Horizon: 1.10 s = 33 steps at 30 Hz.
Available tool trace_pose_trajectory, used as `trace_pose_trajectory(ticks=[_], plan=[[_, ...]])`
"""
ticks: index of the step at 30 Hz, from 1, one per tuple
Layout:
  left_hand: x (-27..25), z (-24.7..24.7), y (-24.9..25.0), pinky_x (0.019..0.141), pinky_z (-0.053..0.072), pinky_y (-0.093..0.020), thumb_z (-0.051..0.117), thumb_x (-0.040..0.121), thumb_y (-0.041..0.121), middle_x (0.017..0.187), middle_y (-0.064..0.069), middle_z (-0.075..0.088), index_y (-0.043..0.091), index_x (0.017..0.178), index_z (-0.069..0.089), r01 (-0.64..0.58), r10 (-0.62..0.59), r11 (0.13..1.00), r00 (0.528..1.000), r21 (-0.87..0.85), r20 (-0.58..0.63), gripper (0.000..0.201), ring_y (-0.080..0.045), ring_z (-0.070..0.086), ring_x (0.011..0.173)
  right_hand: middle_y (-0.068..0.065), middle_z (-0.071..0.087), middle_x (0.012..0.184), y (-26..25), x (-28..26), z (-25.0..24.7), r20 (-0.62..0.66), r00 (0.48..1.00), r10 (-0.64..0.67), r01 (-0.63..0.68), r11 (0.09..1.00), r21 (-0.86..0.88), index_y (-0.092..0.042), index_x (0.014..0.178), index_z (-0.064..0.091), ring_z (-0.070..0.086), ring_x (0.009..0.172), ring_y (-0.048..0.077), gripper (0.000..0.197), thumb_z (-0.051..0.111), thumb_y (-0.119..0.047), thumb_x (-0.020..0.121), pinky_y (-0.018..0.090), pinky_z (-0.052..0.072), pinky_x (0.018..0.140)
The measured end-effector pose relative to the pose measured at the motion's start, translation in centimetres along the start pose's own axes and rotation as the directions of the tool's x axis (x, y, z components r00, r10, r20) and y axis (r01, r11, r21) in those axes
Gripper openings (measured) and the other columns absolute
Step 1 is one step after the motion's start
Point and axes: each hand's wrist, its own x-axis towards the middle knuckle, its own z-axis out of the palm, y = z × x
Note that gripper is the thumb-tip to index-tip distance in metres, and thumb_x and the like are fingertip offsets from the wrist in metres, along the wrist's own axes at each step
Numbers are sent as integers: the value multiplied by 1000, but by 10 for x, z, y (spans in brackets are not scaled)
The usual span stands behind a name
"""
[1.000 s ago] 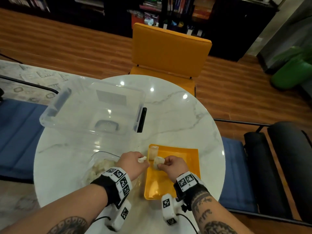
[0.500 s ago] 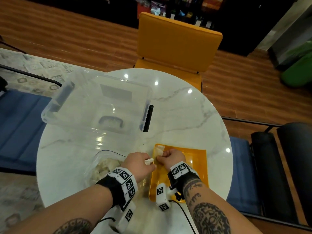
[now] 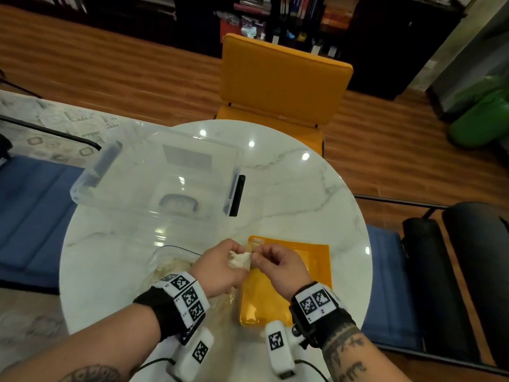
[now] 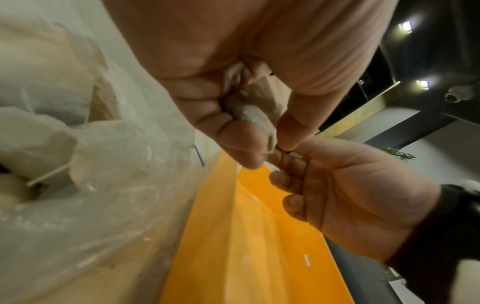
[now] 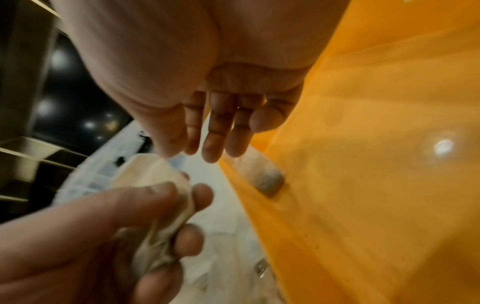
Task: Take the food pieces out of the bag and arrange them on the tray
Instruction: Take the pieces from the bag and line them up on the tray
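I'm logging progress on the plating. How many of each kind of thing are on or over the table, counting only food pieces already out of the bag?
Orange tray: 1
Clear bin: 1
Plastic bag: 1
Food pieces out of the bag: 2, a piece on the tray and a held piece in the left hand
Total: 5

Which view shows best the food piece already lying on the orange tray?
The right wrist view: the food piece lies in plain sight in a corner of the orange tray, just past the right hand fingertips. The head view shows only a pale sliver beyond the hands. The left wrist view does not clearly show it.
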Motion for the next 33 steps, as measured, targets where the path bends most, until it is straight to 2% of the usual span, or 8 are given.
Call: trace_pose_trajectory(ticks=[4,10,14,19,24,27,29,33], plan=[[-13,5,11,50,51,-29,70,80,9,80,-3,66,23,107,54,-90,94,994,994,-55,63,34,-12,62,57,-7,69,77,-12,-26,-1,22,994,-105,104,994,24,-19,89,72,59,68,0,4,75,-19,86,17,48,67],[-29,11,19,48,47,-27,67,79,33,80,-5,68,23,101,65,-126,142,982,984,-143,107,25,-15,66,62,-6,71,71,-12,-39,-13,-142,985,-94,108,990,91,-22,80,72,65,69,6,8,77,-18,84,25,54,69],[-36,16,21,47,44,-26,68,83,29,91,-10,73,17,100,67,-114,137,973,985,-202,104,21,-18,64,61,-4,72,77,-9,-45,-27,-207,971,-121,133,990,42,-23,82,70,66,74,9,6,74,-23,87,29,54,73],[-43,22,26,46,44,-25,75,78,33,70,-4,66,16,93,70,-151,170,964,983,-217,69,23,-15,60,57,-8,65,70,-13,-55,-30,-184,967,-174,181,983,23,-24,80,66,59,66,4,10,73,-24,88,23,49,66],[-40,24,21,45,41,-25,71,89,30,57,-3,59,19,86,67,-164,169,974,986,-156,15,12,-16,55,52,-8,70,91,-9,-60,-34,-130,973,-193,203,977,68,-32,100,66,65,84,8,21,78,-26,84,24,54,78],[-37,24,13,47,44,-25,73,87,30,56,2,58,23,83,67,-170,170,984,985,-47,-5,10,-13,55,51,-3,69,77,-3,-61,-27,-39,984,-174,176,983,57,-30,86,70,61,73,10,12,79,-33,78,34,52,73],[-36,24,6,47,45,-24,74,86,25,55,3,58,24,82,67,-157,157,987,988,-21,-9,8,-12,55,50,-8,63,65,3,-59,-22,-17,991,-130,130,989,64,-27,77,69,56,66,10,10,79,-25,80,32,48,68],[-26,16,-11,60,52,-24,72,86,26,64,10,69,33,85,72,-117,124,990,988,83,-88,8,-4,60,57,-7,65,70,18,-48,-21,-57,997,-46,47,999,6,-23,82,71,57,67,11,10,77,-16,82,39,53,73]])
